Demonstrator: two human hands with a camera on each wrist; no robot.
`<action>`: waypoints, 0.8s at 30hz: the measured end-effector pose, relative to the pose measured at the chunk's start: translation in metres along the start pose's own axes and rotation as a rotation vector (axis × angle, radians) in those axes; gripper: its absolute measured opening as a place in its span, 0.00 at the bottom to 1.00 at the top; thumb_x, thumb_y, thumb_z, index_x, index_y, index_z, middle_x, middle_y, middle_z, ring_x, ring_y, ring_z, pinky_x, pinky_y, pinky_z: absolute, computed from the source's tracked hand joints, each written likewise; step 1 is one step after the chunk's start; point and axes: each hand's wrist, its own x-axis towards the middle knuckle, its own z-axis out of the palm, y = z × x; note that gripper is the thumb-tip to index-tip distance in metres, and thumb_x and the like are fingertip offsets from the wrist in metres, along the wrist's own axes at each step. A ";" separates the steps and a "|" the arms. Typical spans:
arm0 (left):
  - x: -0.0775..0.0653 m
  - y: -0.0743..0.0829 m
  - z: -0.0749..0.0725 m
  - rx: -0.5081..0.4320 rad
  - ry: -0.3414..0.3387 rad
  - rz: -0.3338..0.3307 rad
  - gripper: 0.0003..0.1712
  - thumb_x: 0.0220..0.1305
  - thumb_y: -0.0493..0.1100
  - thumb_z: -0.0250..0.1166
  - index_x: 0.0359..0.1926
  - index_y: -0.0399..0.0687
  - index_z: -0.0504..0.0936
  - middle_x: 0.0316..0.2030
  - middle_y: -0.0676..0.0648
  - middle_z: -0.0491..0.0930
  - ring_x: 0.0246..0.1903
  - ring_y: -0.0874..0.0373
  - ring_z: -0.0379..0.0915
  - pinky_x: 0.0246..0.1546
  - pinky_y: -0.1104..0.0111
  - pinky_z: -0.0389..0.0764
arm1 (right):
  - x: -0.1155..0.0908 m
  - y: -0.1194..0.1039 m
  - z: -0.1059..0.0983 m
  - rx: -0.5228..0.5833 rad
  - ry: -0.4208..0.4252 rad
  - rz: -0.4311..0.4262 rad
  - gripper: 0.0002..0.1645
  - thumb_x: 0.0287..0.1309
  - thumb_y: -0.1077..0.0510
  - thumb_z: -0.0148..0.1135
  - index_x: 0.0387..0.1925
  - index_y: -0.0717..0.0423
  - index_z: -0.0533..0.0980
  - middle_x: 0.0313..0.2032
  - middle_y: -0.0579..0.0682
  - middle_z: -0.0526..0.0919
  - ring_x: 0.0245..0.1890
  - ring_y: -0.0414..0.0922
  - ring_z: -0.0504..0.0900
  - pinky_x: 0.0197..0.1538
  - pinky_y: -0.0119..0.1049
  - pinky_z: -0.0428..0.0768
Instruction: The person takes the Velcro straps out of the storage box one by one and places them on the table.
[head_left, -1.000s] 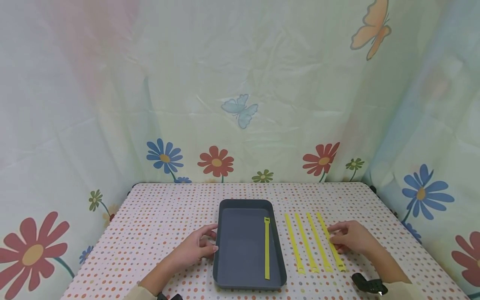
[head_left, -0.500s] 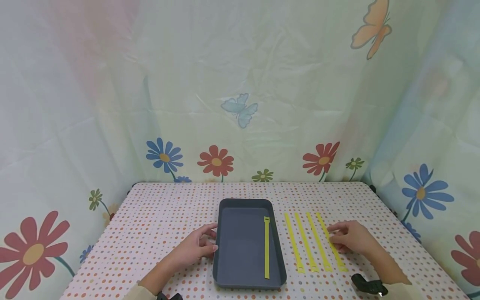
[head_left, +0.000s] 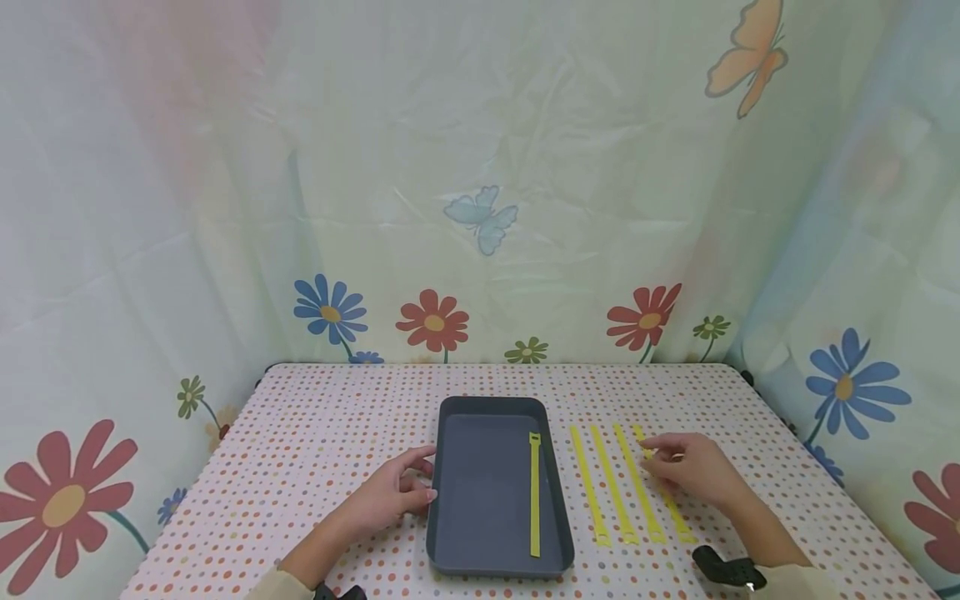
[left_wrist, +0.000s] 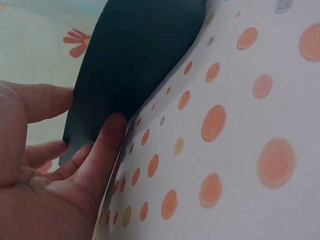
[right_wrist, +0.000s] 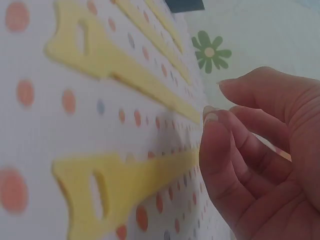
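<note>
A dark grey rectangular tray (head_left: 480,492) stands on the dotted table with one yellow slotted cable strap (head_left: 535,500) inside it, along its right side. My left hand (head_left: 393,492) rests against the tray's left wall; the left wrist view shows straight fingertips (left_wrist: 112,127) touching the wall's outside. Several more yellow straps lie side by side right of the tray. My right hand (head_left: 693,467) hovers over the rightmost strap (head_left: 678,517), hiding its middle. In the right wrist view, that hand's fingers (right_wrist: 217,145) are loosely bent with nothing held, near the strap (right_wrist: 115,185).
The dotted tabletop (head_left: 337,417) extends left of the tray and behind it. A flowered curtain (head_left: 525,167) hangs behind the table and on both sides. A black wrist strap (head_left: 727,567) is on the right forearm.
My right hand has shifted a little to the left and up, from beside the rightmost strap to over it. The left hand, the tray and the straps have stayed put.
</note>
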 end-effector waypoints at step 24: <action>-0.001 0.001 0.001 -0.007 0.012 0.003 0.41 0.70 0.41 0.66 0.78 0.43 0.59 0.61 0.39 0.71 0.43 0.56 0.83 0.32 0.67 0.76 | 0.009 -0.056 0.034 0.080 -0.055 -0.367 0.20 0.59 0.55 0.74 0.51 0.61 0.84 0.34 0.47 0.86 0.30 0.37 0.81 0.34 0.32 0.82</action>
